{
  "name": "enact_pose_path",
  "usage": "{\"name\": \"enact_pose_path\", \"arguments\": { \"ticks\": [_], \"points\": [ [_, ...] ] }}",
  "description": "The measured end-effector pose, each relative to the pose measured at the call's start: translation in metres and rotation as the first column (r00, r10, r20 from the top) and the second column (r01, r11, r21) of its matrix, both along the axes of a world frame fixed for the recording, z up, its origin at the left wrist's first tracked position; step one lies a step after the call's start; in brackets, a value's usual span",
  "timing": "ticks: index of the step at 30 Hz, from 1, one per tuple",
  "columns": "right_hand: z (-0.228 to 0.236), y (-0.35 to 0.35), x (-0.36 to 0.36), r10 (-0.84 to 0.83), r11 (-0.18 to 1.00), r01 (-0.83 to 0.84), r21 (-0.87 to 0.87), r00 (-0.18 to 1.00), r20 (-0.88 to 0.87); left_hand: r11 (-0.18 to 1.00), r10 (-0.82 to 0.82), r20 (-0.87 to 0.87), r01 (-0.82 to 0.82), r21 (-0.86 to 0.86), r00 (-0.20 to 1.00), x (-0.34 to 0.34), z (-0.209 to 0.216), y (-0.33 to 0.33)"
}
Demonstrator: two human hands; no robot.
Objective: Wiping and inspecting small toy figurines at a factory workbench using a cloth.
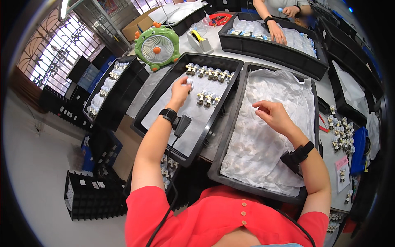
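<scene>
The left hand (180, 92) is closed with its fingertips around a small figure (189, 82), above a black tray (231, 83). Just to the right of this hand, more figures (210, 75) lie in two rows. The right hand (272, 116) has half-bent fingers over a white sheet (275, 152) in another tray; I cannot tell whether it holds anything. Farther right lies a figure pile (342, 133). Beyond the left hand stands a green fan (173, 40).
</scene>
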State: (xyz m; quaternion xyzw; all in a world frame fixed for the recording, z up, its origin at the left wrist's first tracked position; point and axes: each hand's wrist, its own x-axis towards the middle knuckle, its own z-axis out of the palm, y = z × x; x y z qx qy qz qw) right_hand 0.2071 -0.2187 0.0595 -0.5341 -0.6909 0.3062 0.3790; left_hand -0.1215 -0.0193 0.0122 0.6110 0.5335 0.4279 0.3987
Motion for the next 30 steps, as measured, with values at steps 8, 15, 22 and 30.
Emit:
{"name": "enact_pose_path", "arguments": {
  "ticks": [8, 15, 22, 30],
  "points": [
    [-0.002, 0.002, 0.006, -0.026, 1.0, 0.027, -0.012, 0.998, 0.054, 0.944, 0.193, -0.578, 0.009, 0.328, 0.793, 0.004, -0.03, -0.006],
    [-0.006, 0.004, 0.006, -0.02, 0.999, 0.023, -0.035, 0.997, 0.074, 0.967, 0.144, -0.498, -0.015, 0.253, 0.855, 0.006, -0.038, -0.005],
    [-0.006, 0.003, 0.006, -0.012, 0.997, 0.017, -0.07, 0.998, 0.064, 0.956, 0.186, -0.525, -0.029, 0.293, 0.831, 0.005, -0.043, -0.007],
    [-0.002, 0.002, 0.008, -0.03, 0.997, 0.037, -0.074, 0.995, 0.098, 0.968, 0.119, -0.524, 0.018, 0.25, 0.843, 0.004, -0.044, -0.004]
  ]
}}
